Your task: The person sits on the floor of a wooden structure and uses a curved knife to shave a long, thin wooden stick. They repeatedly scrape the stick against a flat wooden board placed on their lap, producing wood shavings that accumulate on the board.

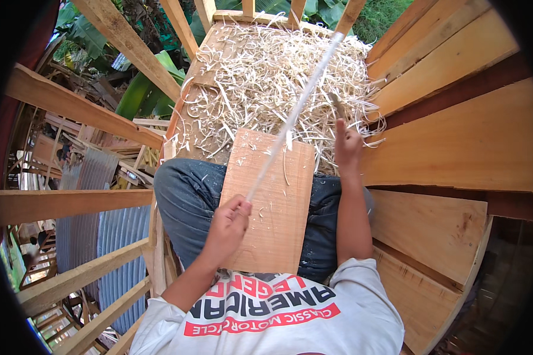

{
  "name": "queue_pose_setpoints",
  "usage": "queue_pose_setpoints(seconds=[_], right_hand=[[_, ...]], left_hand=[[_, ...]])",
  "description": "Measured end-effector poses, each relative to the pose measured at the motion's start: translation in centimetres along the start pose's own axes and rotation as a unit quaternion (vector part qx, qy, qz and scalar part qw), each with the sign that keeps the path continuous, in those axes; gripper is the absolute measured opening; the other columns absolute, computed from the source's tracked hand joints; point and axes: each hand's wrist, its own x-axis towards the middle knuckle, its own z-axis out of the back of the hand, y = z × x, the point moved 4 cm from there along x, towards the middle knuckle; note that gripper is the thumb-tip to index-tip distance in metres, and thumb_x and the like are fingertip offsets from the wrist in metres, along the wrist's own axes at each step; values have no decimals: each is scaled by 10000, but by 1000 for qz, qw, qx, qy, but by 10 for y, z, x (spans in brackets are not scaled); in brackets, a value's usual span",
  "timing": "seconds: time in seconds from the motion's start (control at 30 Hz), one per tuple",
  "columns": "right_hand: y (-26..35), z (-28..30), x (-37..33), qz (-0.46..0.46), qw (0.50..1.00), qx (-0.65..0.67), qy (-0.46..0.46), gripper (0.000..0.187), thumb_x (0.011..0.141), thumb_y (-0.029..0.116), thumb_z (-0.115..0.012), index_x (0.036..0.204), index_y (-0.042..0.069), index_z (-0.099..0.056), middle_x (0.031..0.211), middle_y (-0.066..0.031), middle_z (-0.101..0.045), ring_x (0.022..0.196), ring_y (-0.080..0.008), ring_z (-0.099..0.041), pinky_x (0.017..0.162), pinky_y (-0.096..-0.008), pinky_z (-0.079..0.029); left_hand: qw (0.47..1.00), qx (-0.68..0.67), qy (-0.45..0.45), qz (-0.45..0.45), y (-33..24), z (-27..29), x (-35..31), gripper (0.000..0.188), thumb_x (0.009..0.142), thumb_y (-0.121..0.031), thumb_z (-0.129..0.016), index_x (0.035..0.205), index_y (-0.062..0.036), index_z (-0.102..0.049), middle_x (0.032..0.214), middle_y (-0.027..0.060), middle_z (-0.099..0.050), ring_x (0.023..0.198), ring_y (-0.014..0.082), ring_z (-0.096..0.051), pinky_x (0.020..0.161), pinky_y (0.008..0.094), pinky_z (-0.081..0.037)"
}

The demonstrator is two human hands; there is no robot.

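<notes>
Shaving a long, pale stick (294, 114) appears to be the work in hand, and plenty seems done: a broad heap of thin, curled shavings (266, 74) lies on the far side, and the stick itself looks slender and bare. How much trimming is left cannot be told, since blur hides the finish of its surface; the knife (336, 105) stands apart from the stick, to its right, so no cut seems under way at this instant. The stick slants from near left to far right above a flat wooden board (278, 225), which rests across the dark trousers (186, 189) with a few loose curls on top; the stick's far tip hangs over the shavings. The left hand (230, 225) is clamped on the stick's near end, over the board's left edge, its forearm angling in from the near left. The right hand (349, 148) is closed around the knife's near end, past the right thigh, its forearm reaching almost straight toward the far side and the blade pointing away, leaning slightly left. Most of the handle is hidden inside the fist.
</notes>
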Motion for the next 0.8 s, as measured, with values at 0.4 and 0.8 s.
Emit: queue_pose_setpoints(seconds=[0.4, 0.8], right_hand=[[49, -30, -44, 112, 988, 90, 51, 660, 787, 638, -568, 612, 2, -601, 504, -169, -525, 481, -325, -556, 477, -415, -408], [75, -20, -56, 277, 957, -9, 88, 644, 710, 659, -626, 542, 42, -554, 473, -117, -518, 463, -290, -563, 473, -367, -449]], left_hand=[[999, 38, -8, -7, 7, -10, 3, 230, 978, -220, -467, 798, -77, -477, 562, -87, -343, 485, -5, -295, 428, 196, -220], [999, 24, -39, -1, -7, 0, 16, 270, 980, -292, -455, 759, -145, -405, 520, -81, -298, 398, 1, -250, 349, 172, -182]])
